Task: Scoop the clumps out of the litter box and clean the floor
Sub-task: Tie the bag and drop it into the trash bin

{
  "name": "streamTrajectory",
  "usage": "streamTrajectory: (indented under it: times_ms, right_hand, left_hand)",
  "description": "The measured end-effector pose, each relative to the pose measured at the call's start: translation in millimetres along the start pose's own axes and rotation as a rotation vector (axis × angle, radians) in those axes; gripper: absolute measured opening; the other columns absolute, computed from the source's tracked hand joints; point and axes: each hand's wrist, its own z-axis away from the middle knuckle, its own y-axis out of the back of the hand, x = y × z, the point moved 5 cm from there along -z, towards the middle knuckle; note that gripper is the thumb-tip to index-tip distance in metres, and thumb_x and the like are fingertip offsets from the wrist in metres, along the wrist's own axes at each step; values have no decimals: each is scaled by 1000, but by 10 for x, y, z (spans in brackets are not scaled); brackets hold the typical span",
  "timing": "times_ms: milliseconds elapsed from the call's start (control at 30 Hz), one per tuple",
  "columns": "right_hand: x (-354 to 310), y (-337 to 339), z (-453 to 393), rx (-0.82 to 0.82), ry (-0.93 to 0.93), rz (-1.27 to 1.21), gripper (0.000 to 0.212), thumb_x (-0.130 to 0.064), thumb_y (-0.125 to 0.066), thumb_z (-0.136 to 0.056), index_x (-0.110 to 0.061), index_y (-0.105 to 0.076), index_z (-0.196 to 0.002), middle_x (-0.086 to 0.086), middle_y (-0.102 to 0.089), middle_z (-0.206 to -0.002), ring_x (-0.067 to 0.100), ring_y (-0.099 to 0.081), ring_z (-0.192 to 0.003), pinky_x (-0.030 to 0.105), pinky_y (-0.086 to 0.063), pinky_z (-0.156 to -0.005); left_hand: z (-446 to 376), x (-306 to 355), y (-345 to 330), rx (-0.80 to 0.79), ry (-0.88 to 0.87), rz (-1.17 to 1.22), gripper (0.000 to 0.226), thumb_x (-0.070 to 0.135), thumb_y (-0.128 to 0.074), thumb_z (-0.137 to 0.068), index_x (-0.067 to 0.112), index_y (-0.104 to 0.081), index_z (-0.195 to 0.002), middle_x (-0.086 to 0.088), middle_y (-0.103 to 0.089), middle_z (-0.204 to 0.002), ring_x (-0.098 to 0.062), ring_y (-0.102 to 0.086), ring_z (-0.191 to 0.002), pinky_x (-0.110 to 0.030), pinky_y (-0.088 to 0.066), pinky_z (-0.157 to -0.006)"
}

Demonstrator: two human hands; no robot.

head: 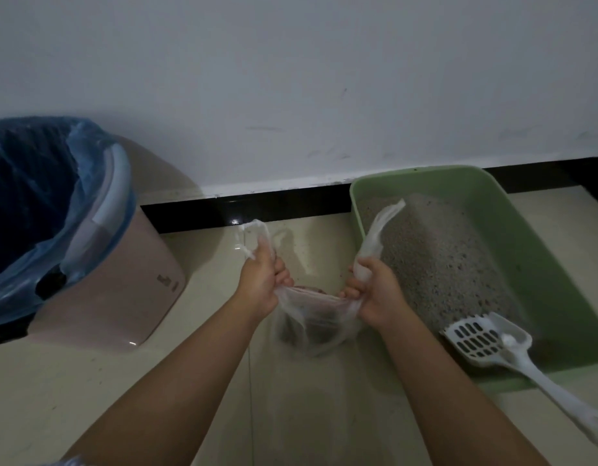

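Left hand point(262, 280) and right hand point(375, 290) each clench a handle of the thin clear plastic bag point(311, 327), seemingly holding dark clumps; the blue-lined pink bin point(122, 284) stands nearer the left hand.

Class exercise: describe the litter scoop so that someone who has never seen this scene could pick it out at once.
Find the green litter box against the wall on the right. At its near corner lies the white plastic scoop, its slotted head inside on the litter and its long handle sticking out over the rim. Nothing else here has slots, and neither hand touches it.
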Motion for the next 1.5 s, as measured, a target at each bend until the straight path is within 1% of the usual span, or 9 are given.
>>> streamTrajectory:
  times_ms: [200, 300, 500, 667, 833, 1000, 1167, 1267, 1500]
  right_hand:
    - [-64, 6, 19, 93, 261, 588, 33, 0, -34, -93, -11, -49, -66, 7, -41, -58, 18, -39, -54, 26, -33, -54]
    - [-76, -98, 66, 13, 449, 1072, 41, -3, -36, -94, -17, -42, -57, 8, -46, -64, 17, -41, -59, 26, -32, -57]
    - [-44, -254, 218, -148, 521, 1428, 36, -3, -34, -96, -14, -46, -64, 0, -45, -65, 16, -40, -64, 23, -26, -50]
    - [3, -286, 199, -108, 513, 1608, 19, -10, -32, -98, -3, -48, -90, 29, -58, -102, 34, -56, -93, 35, -29, -70]
    - [26, -233, 98, 13, 463, 1671, 27, -8, -33, -98, 9, -54, -103, 31, -58, -112, 37, -56, -102, 33, -30, -69]
    - [160, -290, 152, -127, 393, 1843, 29, -8, -34, -98, 6, -49, -117, 25, -56, -121, 32, -55, -111, 31, -42, -83]
    - [227, -196, 199, -340, 272, 1816, 21, -14, -36, -98, -2, -53, -101, 20, -57, -106, 21, -49, -90, 26, -29, -68]
    - [116, -150, 198, -295, 238, 1678, 25, -13, -42, -96, -15, -46, -71, 4, -49, -80, 15, -44, -84, 25, -31, -58]
    - [-80, -201, 225, -164, 290, 1174, 33, -2, -47, -89, -19, -49, -61, -2, -50, -60, 7, -48, -54, 16, -37, -52]
  left_hand:
    - [-6, -81, 75, 33, 102, -241, 28, -6, -31, -89, 15, -34, -70, 0, -28, -61, -6, -28, -39, -16, -23, -39]
    - [-14, -128, 117, 70, 84, -366, 30, -8, -27, -91, 13, -39, -74, -3, -32, -63, -11, -31, -50, -17, -27, -39]
    - [127, -61, 96, -127, 11, -604, 36, -2, -32, -97, 13, -44, -67, 2, -42, -45, -2, -40, -30, -11, -32, -32]
    - [241, 1, 38, -355, -36, -856, 26, -9, -44, -91, 16, -49, -97, -4, -50, -80, -14, -51, -70, -6, -46, -51]
    - [300, -102, 85, -448, 92, -827, 91, -7, -57, -84, 16, 1, -150, -4, -23, -153, -25, -25, -141, -32, -30, -110]
    - [253, -30, 63, -167, 16, -469, 28, 40, -41, -96, 19, -57, -105, -6, -62, -99, -25, -59, -102, -32, -45, -90]
    - [285, -11, 73, -276, 74, -412, 39, 28, -36, -98, 11, -65, -79, -6, -67, -85, -16, -62, -86, -27, -46, -88]
    - [371, -25, 90, -487, 86, -707, 50, 17, -40, -96, 16, -61, -51, 4, -58, -52, -7, -55, -52, -16, -43, -59]
    - [374, 50, 38, -431, -81, -1062, 26, -3, -64, -82, 14, -49, -69, -3, -52, -68, 1, -54, -45, -8, -43, -43]
